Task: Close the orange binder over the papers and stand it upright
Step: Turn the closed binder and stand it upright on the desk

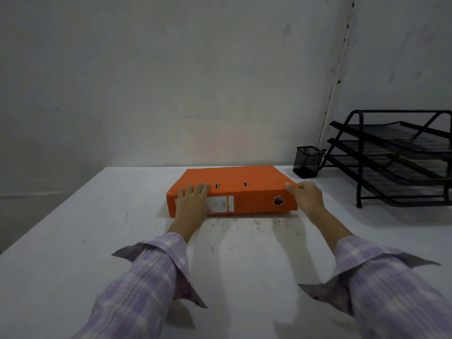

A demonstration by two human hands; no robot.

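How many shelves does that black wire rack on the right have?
3, stacked and slanted: the top tray, the middle tray and the bottom tray. The picture's right edge cuts the rack off, so part is hidden.

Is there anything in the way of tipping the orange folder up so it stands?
Nothing visible blocks it. Both hands already touch the closed orange cardboard binder: left hand on its spine, right hand at its right end. The black mesh pen cup stands apart.
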